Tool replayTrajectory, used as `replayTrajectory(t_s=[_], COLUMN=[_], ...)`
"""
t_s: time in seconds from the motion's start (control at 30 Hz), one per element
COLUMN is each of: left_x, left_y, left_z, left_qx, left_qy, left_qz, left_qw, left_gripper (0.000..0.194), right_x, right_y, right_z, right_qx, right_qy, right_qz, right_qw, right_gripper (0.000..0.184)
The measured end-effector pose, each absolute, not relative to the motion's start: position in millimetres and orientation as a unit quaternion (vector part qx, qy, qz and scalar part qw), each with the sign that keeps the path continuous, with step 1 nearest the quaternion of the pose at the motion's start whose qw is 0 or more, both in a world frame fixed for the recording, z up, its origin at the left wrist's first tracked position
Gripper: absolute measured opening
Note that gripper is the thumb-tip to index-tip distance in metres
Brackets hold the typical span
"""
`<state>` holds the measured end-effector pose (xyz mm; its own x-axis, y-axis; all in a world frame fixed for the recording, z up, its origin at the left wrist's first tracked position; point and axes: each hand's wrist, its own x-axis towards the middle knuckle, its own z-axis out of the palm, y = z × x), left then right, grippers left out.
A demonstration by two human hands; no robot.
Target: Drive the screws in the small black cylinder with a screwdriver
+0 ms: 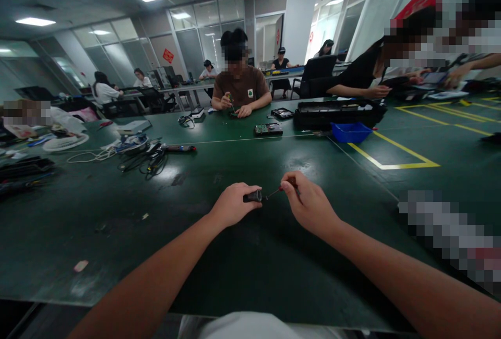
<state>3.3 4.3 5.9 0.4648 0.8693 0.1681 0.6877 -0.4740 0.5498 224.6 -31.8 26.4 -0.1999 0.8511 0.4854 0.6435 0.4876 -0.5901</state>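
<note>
Screwdriver (274, 193) held at the mouth of a dark cylinder (252, 196)

Both hands meet over the near middle of the green surface (242, 271), forearms reaching in from the lower corners. The left hand (234, 204) has its grip closed around the dark cylinder, thumb along the top and fingertips beneath, with the round open end turned to the right. The right hand (307, 201) has its grip closed on the screwdriver's reddish handle, thumb and fingers pinched together. The thin shaft slants down toward the cylinder, and its tip is just beside the open end; whether the two touch is too small to tell.

Further left lie a tangle of black cables (151, 159) and a dark rod (180, 148) with a red end. A pale scrap (81, 266) rests near the left front edge. Beyond the hands, a device with a green board (268, 129) lies in front of a co-worker in a brown shirt (241, 86), who sits opposite and holds a tool (228, 96) in one hand. To the right of that board stand a long black casing (340, 114) and, just in front of it, a blue tray (351, 132). Yellow tape (409, 166) marks out areas on the right of the surface. At the right front, a blurred-out object (446, 234) lies near the right forearm.
</note>
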Motion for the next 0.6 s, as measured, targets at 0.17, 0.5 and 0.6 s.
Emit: replayTrajectory(t_s=[0.17, 0.5, 0.6], left_x=[4, 7, 8], left_y=[2, 6, 3], left_z=[10, 11, 19], left_qx=[0.807, 0.615, 0.627], left_qy=[0.483, 0.44, 0.448], left_qz=[0.259, 0.419, 0.39], left_qw=[0.221, 0.502, 0.504], left_gripper=[0.034, 0.025, 0.026], right_x=[225, 229, 229], right_y=[-30, -30, -31], right_z=[26, 29, 31], right_qx=[-0.502, -0.505, -0.503], right_qy=[-0.751, -0.744, -0.744], right_qz=[0.124, 0.103, 0.099], right_qw=[0.411, 0.425, 0.428], right_gripper=[0.015, 0.017, 0.016])
